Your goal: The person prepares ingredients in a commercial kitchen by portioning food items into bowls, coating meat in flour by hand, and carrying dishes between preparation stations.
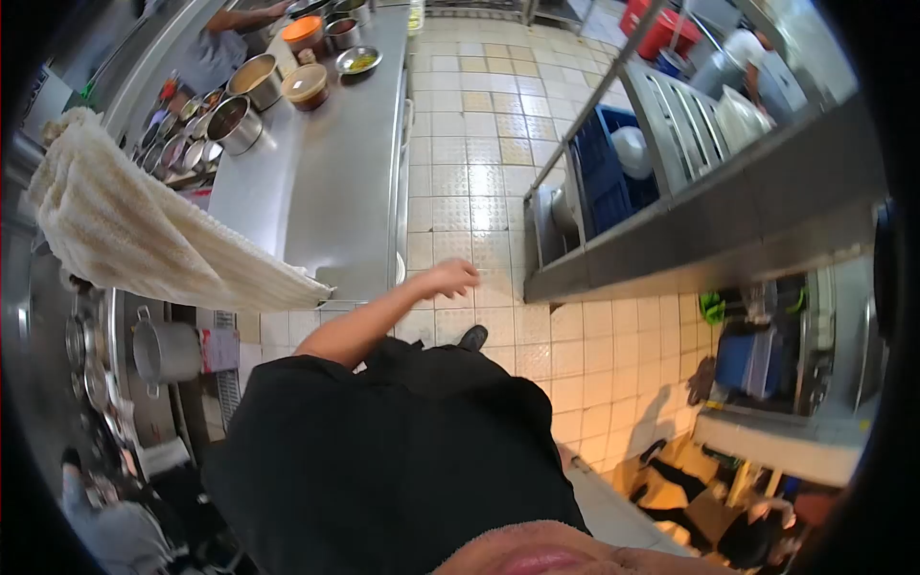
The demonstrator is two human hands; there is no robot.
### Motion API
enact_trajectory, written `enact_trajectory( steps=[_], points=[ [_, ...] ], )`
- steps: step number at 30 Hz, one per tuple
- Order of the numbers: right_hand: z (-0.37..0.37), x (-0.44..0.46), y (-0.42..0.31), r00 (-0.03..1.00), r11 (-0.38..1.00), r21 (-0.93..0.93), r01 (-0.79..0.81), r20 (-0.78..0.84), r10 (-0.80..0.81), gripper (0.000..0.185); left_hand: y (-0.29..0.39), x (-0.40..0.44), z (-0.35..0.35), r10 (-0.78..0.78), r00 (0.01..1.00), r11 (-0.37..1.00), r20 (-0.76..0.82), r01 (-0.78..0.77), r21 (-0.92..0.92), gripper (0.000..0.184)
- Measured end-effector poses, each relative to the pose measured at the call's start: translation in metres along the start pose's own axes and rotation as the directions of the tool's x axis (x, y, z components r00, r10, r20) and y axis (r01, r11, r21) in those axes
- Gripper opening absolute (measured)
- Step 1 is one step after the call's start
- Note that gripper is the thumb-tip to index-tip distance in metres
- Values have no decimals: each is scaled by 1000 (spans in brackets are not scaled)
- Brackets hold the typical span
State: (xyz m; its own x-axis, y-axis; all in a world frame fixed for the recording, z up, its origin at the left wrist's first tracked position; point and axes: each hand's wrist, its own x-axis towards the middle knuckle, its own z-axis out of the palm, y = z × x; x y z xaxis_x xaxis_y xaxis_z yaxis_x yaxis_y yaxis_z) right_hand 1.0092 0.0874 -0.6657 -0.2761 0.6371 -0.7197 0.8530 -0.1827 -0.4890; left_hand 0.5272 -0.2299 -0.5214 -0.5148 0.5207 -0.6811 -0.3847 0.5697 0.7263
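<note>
Fingers of the left hand [450, 278] are loose and a bit curled, and nothing can be seen in them. The hand is up over the tiled floor [460, 211], just past the near corner of the shiny metal table [335, 192]. It looks apart from the table, not touching it. The right hand is out of sight, so I cannot tell what its fingers do.

The big thing nearest the left arm is a white towel [125, 211]. It is bunched up fat at the far left and gets thin toward the table's near corner. The towel looks soft, light and floppy, with a rough, fuzzy feel that should not slip much. It would not break, but it could sag or drag if held by just one bit. The thin end by the corner looks like a good place to pinch, and the fat folds would fill a whole hand.

Farther up the table are metal pots [235, 125], a tub with an orange lid [302, 34] and a bowl with green bits [358, 62]. The pots look hard, smooth and maybe heavy, so two hands on the sides would suit them best.
</note>
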Motion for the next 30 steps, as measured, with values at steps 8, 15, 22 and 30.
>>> enact_trajectory(
  steps=[8, 15, 22, 30],
  points=[
    [153, 175, -394, 772, 855, -73, 514, 474, -424, 26, 32, -21, -191, -33, 748, 878, -663, -295, -376, 38],
    [263, 165, -604, 706, 899, 39, 436, 606, -368, 28, 2, -10, -391, -282, 413, 716, -866, -510, -476, 28],
    [302, 214, -650, 668, 997, 78, 29, 740, -78, 22, -31, 29, -566, -598, 106, 649, -794, -518, -558, 42],
    [389, 264, -790, 663, 980, -65, 189, 745, -78, 14, -54, 49, -609, -686, -75, 640, -724, -535, -552, 23]
  ],
)
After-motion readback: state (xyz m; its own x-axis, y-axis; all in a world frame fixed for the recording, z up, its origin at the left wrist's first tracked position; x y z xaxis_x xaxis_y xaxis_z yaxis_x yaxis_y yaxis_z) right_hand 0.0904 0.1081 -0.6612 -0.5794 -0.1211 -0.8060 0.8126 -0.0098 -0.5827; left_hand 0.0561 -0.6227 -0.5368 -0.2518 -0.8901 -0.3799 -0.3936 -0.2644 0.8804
